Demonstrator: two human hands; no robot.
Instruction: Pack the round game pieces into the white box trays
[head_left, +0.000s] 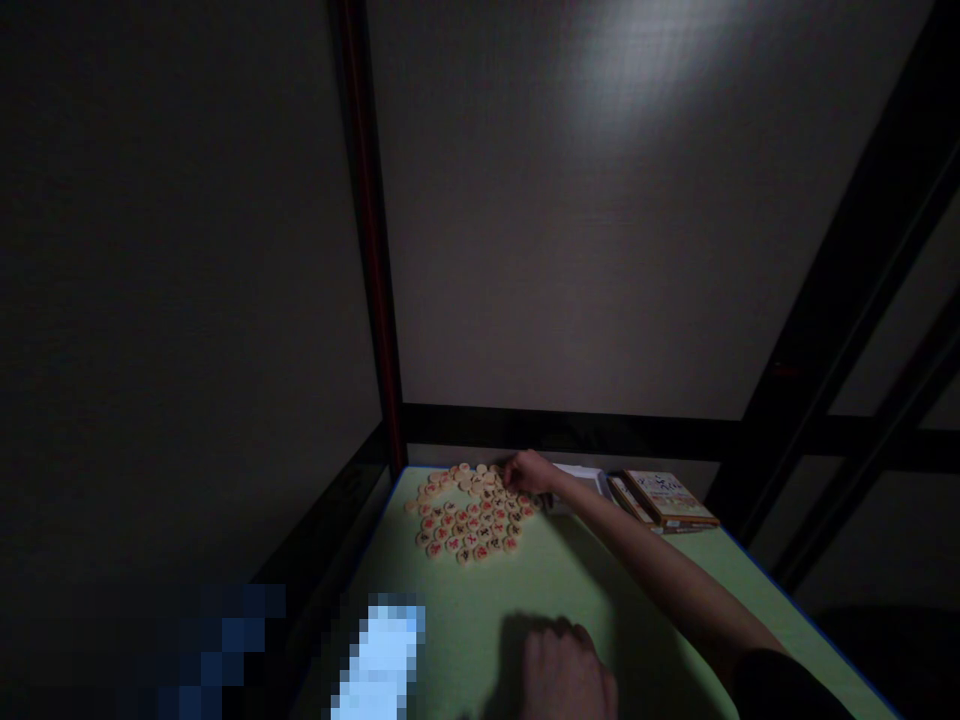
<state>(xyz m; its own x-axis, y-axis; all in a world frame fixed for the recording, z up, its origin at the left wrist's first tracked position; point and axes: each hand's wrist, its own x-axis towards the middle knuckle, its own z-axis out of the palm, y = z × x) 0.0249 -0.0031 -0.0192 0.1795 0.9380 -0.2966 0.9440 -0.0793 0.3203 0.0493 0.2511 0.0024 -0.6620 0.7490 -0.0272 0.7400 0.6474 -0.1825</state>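
Many round wooden Chinese chess pieces (471,524) lie on the green tabletop, most in a loose single layer with red or dark characters showing. Toward the back some are face down or heaped. My right hand (528,471) reaches across to the back right of this cluster, fingers curled down in a pinch at a piece; the fingertips are partly hidden. Close to the table's near side, my left hand (568,672) rests knuckles up in a loose fist, away from the pieces. Nothing shows in it.
Behind my right forearm stands a pale box (585,478), partly covered. Flat printed boxes or books (666,497) are stacked at the back right. A bright pixelated shape (384,655) covers the near left. Walls close off the left and back of the green table (465,620).
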